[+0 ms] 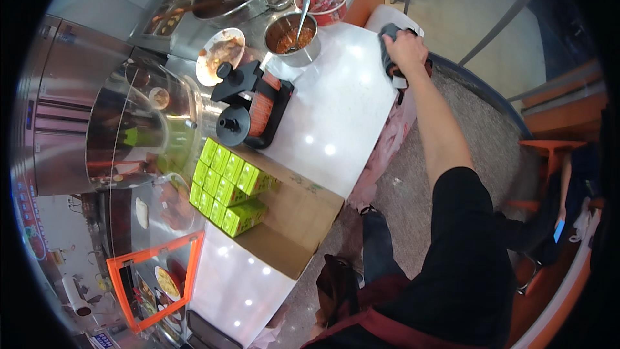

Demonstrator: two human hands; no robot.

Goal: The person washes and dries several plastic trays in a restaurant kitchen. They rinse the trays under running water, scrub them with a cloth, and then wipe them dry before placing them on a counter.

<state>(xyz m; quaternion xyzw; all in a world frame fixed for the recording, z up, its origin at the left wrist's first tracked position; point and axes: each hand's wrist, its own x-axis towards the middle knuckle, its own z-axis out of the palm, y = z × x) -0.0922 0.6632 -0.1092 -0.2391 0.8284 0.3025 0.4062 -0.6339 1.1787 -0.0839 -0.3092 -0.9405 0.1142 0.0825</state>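
My right hand (407, 51) reaches to the far end of the white counter (339, 106), with its fingers curled over a dark grey, cloth-like item (387, 48). Black parts and a small white piece show under the hand; what the item is exactly stays unclear. At the lower edge, a small part of my left hand (318, 331) shows beside dark brown fabric (334, 286), and its fingers are hidden. On the counter, an open cardboard box (300, 203) holds several green cartons (232, 179). A black and orange hand-operated device (259, 106) stands beside the box.
A steel pot (302, 55) with red sauce and a spoon, a bowl of wrapped pieces (329, 2) and a soiled white plate (220, 58) stand behind. Pink plastic bags (387, 140) hang at the counter's edge. An orange frame (193, 271) stands left; another person (564, 189) is at right.
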